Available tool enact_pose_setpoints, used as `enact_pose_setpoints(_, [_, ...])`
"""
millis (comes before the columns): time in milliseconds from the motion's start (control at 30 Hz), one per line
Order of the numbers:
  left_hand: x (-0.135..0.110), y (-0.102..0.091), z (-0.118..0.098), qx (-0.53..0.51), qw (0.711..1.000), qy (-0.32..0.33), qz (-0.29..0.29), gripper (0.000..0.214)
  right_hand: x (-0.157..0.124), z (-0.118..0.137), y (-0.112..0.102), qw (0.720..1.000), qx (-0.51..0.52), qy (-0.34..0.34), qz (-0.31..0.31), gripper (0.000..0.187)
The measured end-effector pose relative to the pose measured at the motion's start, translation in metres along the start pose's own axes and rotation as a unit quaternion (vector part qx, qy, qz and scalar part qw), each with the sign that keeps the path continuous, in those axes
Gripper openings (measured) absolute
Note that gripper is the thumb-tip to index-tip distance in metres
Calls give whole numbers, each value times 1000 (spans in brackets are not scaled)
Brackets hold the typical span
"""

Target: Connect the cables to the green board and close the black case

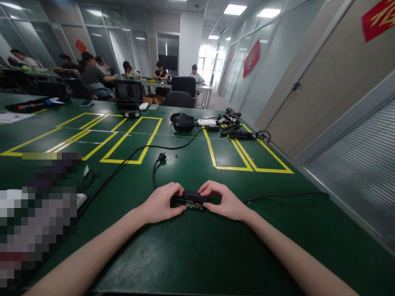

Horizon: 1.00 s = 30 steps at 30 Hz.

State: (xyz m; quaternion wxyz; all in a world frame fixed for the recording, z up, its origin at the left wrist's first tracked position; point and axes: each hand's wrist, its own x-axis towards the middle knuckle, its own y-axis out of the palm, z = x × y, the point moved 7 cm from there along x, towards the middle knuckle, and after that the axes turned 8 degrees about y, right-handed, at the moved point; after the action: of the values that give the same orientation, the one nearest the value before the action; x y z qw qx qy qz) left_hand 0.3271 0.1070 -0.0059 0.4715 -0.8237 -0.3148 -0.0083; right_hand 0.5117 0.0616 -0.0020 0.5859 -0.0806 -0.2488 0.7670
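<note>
A small black box (190,200) with a green circuit board showing at its near side lies on the green table (191,255). My left hand (162,203) grips its left end with curled fingers. My right hand (222,200) grips its right end the same way. A black cable (277,196) runs off to the right from the box. Another black cord with a plug (161,157) curls just beyond my left hand.
Yellow taped rectangles (132,142) mark the table top. Black devices and cables (234,127) lie at the far right, a round black unit (182,122) in the middle. A blurred patch covers the near left. Several people sit at tables (173,84) far behind. A wall runs along the right.
</note>
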Motion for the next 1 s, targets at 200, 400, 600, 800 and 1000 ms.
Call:
enact_pose_setpoints(200, [1,5,-7,-11,999,37,17,40,-3,8,6,996,-76,-47,25,25])
enact_pose_setpoints(400, [4,5,-13,21,997,77,24,22,-4,8,16,988,-129,-78,39,38])
enact_pose_setpoints(600, [6,9,-18,86,993,75,35,23,-5,12,24,968,-222,-115,24,41])
enact_pose_setpoints(800, [11,17,-21,128,986,92,61,18,-3,11,24,950,-296,-93,32,29])
enact_pose_setpoints(1000, [11,14,-24,142,982,92,84,18,-5,14,26,921,-370,-120,34,27])
